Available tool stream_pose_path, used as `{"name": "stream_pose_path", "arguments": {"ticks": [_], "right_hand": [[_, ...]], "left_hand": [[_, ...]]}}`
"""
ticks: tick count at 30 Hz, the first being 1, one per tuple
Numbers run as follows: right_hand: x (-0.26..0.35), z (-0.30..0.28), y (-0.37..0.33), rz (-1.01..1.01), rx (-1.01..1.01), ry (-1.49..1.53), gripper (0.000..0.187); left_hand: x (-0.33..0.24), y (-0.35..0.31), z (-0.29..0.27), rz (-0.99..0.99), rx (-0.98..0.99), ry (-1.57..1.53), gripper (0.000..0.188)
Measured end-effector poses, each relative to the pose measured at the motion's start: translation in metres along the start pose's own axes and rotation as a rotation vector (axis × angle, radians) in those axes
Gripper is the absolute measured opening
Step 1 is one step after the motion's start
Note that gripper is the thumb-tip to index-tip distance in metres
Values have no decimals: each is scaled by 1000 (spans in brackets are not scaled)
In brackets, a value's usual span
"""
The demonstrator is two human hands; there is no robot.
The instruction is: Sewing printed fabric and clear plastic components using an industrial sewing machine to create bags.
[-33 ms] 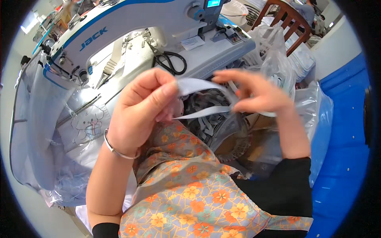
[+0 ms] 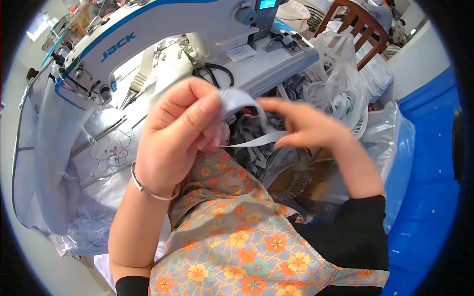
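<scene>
My left hand (image 2: 180, 130) is closed, thumb and fingers pinching a pale, ribbed elastic band (image 2: 242, 98). From that grip the band bows out to the right in a loop over my lap. At the loop's far end is my right hand (image 2: 306, 123), slightly blurred, its thumb and index finger apart. The thumb tip lies at the lower stretch of the band; whether it touches cannot be made out. Below the loop, a heap of grey and white strips (image 2: 254, 158) lies in a plastic bag.
A white and blue sewing machine (image 2: 163, 24) stands ahead, with black-handled scissors (image 2: 215, 74) on its bed. White printed fabric (image 2: 111, 153) lies to the left. Clear plastic bags (image 2: 340, 74), a wooden chair (image 2: 353, 29) and a blue surface (image 2: 424, 172) are at the right.
My right hand has shifted left toward my left hand, and the band's loop has become shorter and more curled. My left hand keeps its pinch and has barely moved.
</scene>
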State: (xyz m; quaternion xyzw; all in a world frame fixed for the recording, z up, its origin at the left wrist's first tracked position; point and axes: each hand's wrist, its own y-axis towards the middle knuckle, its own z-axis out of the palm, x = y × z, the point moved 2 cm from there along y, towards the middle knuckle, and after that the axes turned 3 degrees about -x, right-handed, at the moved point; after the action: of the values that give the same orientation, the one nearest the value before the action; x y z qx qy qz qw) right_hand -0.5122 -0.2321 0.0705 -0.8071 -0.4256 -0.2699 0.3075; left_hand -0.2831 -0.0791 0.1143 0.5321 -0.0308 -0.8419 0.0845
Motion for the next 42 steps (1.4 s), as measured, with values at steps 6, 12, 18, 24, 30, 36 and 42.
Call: {"name": "stream_pose_path", "arguments": {"ticks": [6,12,18,24,30,36,42], "right_hand": [[-83,66,15,-42,-380,-364,17],[-172,-51,-35,-29,-1117,-513,29],[-291,-132,-52,577,-1423,161,49],[-86,-53,53,-67,-548,-332,45],[135,31,107,-424,241,310,29],[166,57,125,-380,371,243,26],[171,82,131,-447,455,907,34]], "left_hand": [[-43,-14,5,326,94,22,17],[-13,-39,-1,32,-233,60,14],[-7,-73,-68,-138,-463,290,14],[-16,-64,-69,-199,-312,681,22],[-32,-57,-60,-187,-242,683,17],[-38,-95,-86,-149,-281,540,16],[-16,-107,-104,3,-279,105,17]]}}
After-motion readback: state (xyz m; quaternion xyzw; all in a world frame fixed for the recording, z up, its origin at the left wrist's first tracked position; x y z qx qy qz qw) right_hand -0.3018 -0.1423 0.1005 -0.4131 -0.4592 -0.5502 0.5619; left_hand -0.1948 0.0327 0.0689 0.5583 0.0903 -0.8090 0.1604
